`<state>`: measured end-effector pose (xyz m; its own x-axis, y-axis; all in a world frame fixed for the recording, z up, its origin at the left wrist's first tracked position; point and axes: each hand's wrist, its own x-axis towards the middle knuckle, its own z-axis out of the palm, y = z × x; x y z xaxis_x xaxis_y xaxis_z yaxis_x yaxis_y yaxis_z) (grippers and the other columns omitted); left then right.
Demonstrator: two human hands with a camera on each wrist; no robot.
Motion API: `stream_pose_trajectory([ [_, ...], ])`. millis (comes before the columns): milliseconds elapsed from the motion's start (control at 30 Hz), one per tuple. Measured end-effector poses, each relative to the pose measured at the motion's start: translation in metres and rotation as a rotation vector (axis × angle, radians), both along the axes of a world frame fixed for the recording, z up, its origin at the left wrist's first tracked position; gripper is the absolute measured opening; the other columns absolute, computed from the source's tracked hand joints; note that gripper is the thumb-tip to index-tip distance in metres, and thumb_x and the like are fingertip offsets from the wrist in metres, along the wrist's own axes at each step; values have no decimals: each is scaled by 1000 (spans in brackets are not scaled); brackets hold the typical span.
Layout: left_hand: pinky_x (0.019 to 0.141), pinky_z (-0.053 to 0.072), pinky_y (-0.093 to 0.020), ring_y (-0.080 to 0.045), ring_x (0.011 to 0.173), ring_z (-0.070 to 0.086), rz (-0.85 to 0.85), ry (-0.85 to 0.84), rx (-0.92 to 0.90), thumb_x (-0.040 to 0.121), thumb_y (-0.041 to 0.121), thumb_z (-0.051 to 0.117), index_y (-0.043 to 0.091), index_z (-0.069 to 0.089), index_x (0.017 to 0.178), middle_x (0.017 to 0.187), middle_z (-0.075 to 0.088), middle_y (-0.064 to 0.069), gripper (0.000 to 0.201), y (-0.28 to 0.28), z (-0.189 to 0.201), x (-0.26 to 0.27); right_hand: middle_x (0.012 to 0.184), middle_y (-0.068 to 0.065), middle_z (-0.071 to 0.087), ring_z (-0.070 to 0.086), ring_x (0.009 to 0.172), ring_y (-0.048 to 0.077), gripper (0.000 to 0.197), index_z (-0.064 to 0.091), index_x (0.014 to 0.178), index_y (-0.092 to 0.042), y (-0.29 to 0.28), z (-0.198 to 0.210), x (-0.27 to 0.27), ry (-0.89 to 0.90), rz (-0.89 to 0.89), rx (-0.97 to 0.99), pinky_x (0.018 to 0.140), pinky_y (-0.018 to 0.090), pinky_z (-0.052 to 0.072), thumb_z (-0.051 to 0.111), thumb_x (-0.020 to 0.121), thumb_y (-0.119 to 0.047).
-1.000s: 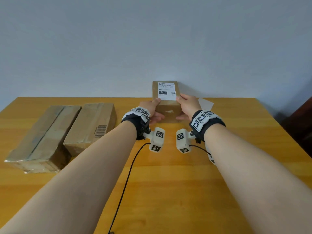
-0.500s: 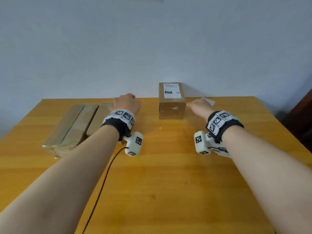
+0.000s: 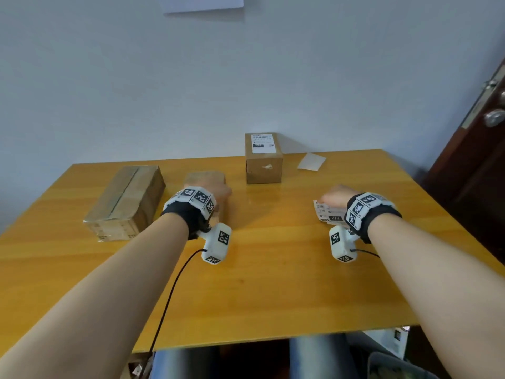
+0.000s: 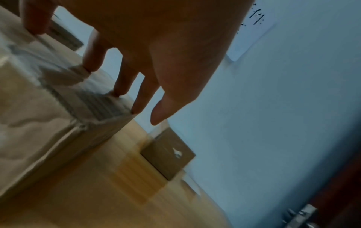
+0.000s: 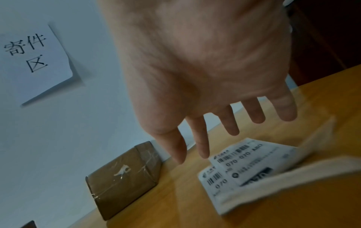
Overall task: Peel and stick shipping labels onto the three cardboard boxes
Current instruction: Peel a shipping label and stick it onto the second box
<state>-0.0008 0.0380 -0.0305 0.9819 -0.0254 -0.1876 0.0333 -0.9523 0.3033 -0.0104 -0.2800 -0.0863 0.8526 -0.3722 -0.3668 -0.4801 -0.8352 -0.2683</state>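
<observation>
Your left hand (image 3: 216, 191) rests spread, fingertips on the middle box (image 3: 205, 177). Your right hand (image 5: 205, 69) hovers, fingers loose, just above the loose labels (image 5: 246, 166). The labelled box (image 3: 263, 158) stands at the table's (image 3: 273, 296) far edge; a third box (image 3: 125, 201) sits left.

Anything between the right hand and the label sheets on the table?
Nothing visible. The right hand hovers with fingers straight just above the label sheets, which lie loose on the table. The labelled box stands well off towards the wall.
</observation>
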Motion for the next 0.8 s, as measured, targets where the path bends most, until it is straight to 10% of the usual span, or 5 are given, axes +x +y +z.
stream_pose_trajectory([
  [133,64,49,-27,-19,76,61,-100,22,-92,97,28,51,14,61,81,77,58,0,23,-34,2,-25,143,16,58,59,131,33,57,48,150,-3,-3,-12,-11,56,-18,14,88,34,50,58,105,-36],
  [333,98,50,-35,-26,105,67,-189,71,-90,93,37,55,15,74,103,103,73,-3,31,-67,-11,-36,143,14,54,48,135,34,43,64,136,-14,-4,-29,-19,39,26,-159,108,41,39,65,101,-39],
  [500,116,25,-59,-34,141,30,-121,10,-60,91,32,63,40,55,139,148,45,4,50,-66,-22,-34,148,20,28,43,133,44,97,38,143,-18,-20,-48,-22,-97,-282,16,108,55,46,97,68,-35],
  [800,97,54,-42,-31,124,57,25,207,-294,87,34,78,18,23,156,144,51,-13,90,-36,-32,-26,140,23,50,54,128,44,101,30,146,-10,-24,-41,-22,-158,-376,93,103,52,52,97,71,-18],
])
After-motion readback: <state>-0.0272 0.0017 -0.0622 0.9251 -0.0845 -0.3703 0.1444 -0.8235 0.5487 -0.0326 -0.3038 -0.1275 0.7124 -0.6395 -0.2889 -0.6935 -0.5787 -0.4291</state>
